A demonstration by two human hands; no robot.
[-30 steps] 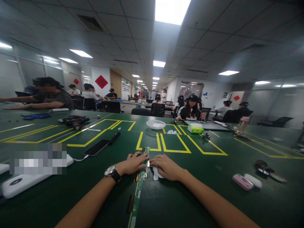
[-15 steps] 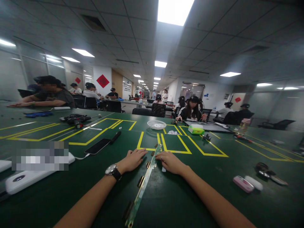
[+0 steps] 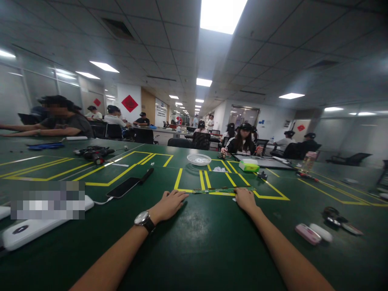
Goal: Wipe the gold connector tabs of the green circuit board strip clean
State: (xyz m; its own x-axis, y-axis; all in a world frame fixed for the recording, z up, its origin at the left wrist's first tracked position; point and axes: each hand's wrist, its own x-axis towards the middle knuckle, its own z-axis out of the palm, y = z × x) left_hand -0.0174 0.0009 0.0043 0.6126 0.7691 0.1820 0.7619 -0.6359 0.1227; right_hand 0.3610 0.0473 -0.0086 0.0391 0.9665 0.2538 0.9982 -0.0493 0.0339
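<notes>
A long, narrow green circuit board strip [image 3: 214, 190] lies crosswise on the green table [image 3: 194, 250], along the near edge of the yellow tape outlines. My right hand [image 3: 246, 199] is closed on the strip near its right end. My left hand [image 3: 170, 205], with a watch on the wrist, rests on the table with its fingers spread. Its fingertips are close to the strip's left end and hold nothing. A small white piece [image 3: 234, 199] shows beside my right fingers.
A white round basket [image 3: 199, 159] and a green tissue pack [image 3: 249, 165] stand farther back. A black phone [image 3: 124, 188] and a white device [image 3: 45, 226] lie left. A pink case [image 3: 308, 234] lies right. Several people sit beyond.
The strip has turned from pointing towards me to lying crosswise, farther from me. My right hand has moved to the right with it. My left hand has stayed in place.
</notes>
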